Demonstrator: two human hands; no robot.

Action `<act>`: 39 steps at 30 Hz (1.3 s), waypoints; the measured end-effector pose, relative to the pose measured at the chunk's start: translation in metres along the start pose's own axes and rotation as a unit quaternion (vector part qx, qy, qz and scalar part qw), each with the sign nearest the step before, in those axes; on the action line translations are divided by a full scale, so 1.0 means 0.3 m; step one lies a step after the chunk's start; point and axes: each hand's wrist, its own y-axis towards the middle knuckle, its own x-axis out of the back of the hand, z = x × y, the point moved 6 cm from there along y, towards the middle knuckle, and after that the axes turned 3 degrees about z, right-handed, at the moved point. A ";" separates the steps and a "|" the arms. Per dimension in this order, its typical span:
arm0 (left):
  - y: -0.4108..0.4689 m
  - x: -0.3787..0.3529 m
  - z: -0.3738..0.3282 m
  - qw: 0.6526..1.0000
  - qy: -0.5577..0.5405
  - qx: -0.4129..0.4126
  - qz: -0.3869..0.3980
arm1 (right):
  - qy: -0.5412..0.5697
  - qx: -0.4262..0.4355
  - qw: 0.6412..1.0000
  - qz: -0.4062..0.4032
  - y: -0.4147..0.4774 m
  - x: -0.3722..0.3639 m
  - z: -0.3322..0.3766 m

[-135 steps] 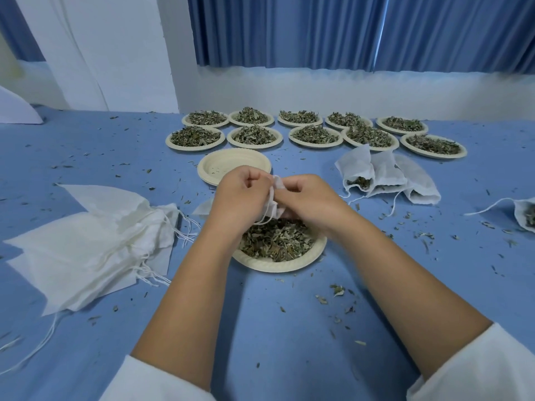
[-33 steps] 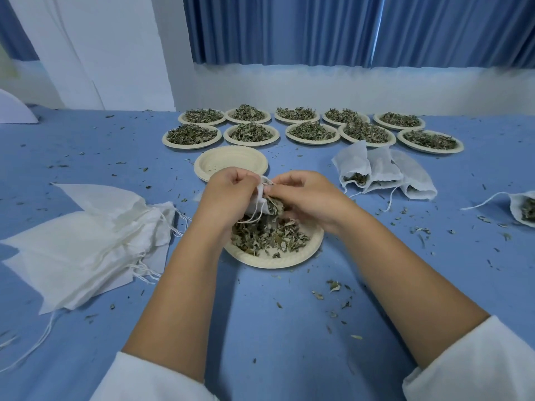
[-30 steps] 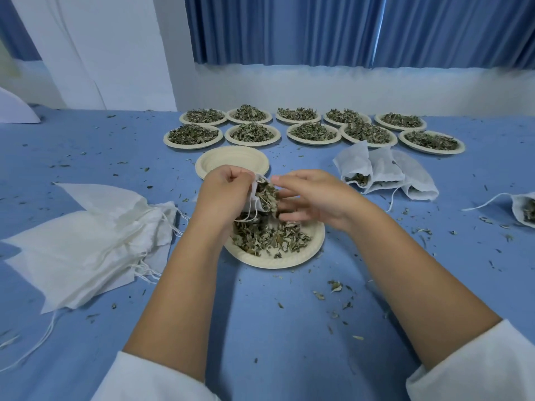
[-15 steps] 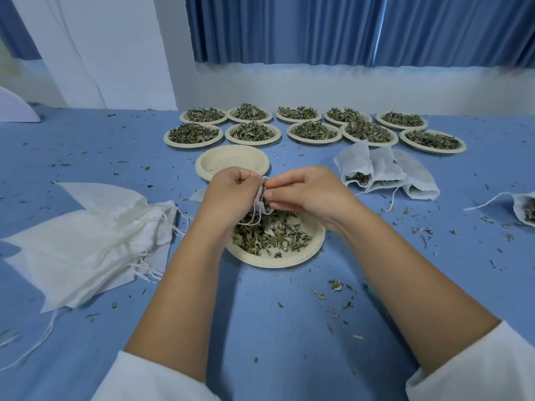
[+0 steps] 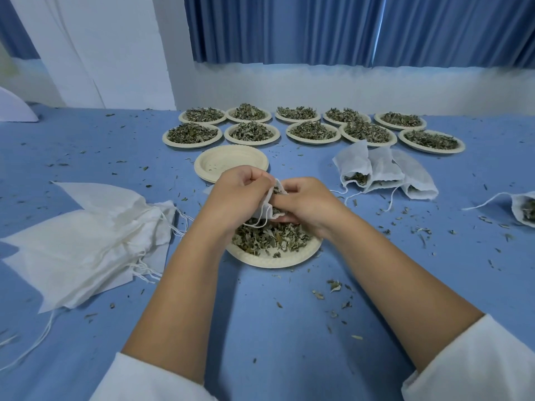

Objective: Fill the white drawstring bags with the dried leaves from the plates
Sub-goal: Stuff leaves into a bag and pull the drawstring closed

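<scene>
Work surface: a blue-covered table [image 5: 260, 328] littered with leaf fragments. Behind it are a white wall and blue curtains [image 5: 318, 30].

Well to the left of the left hand lies a pile of empty bags [image 5: 86, 241], flat, their cords trailing toward the hands.

Left hand [image 5: 234, 195]: fingers curled, pinching the rim of a white drawstring bag [image 5: 267, 205] at its mouth. The bag hangs between the two hands and touches both. Leaves show inside its mouth, and a loop of its cord [image 5: 256, 224] droops below.

Right hand [image 5: 307, 204]: it closes on the bag from the right, thumb on top and fingers curled in at the mouth. The fingertips are hidden in the opening, so it cannot be told whether they also carry leaves.

Directly beneath both hands is a paper plate [image 5: 275, 260] holding dried leaves [image 5: 269, 237]. The bag is held above the plate's far half, and the cord loop hangs just over the leaves.

Just beyond the left hand sits an empty plate [image 5: 228, 163], apart from the hand. Further beyond both hands are ten heaped plates [image 5: 312, 141] in two rows, each loaded with leaves.

Near the right hand, to its right and slightly beyond, three filled bags [image 5: 382, 175] lie side by side with leaves showing at the leftmost mouth. Well to the right, at the frame edge, lies another leaf-filled bag [image 5: 524, 209], its cord stretched toward the hands.
</scene>
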 end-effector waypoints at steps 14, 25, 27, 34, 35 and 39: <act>0.003 0.064 0.008 0.992 -0.043 0.004 -0.120 | 0.068 -0.004 0.997 0.037 -0.014 0.011 0.054; 0.004 0.023 -0.004 0.996 -0.046 -0.008 -0.078 | -0.043 0.084 0.991 -0.091 -0.024 0.033 0.069; 0.001 0.064 0.009 0.988 -0.040 0.011 -0.152 | -0.017 0.064 0.996 -0.062 -0.024 0.034 0.074; -0.008 0.100 0.011 0.977 -0.067 0.014 -0.201 | -0.355 0.047 0.934 -0.007 -0.033 0.028 0.085; -0.010 0.092 0.008 0.979 -0.070 0.013 -0.193 | -0.408 0.058 0.911 0.024 -0.038 0.005 0.078; -0.013 0.087 0.004 0.979 -0.093 0.008 -0.182 | -0.497 0.056 0.856 0.127 -0.055 -0.075 0.030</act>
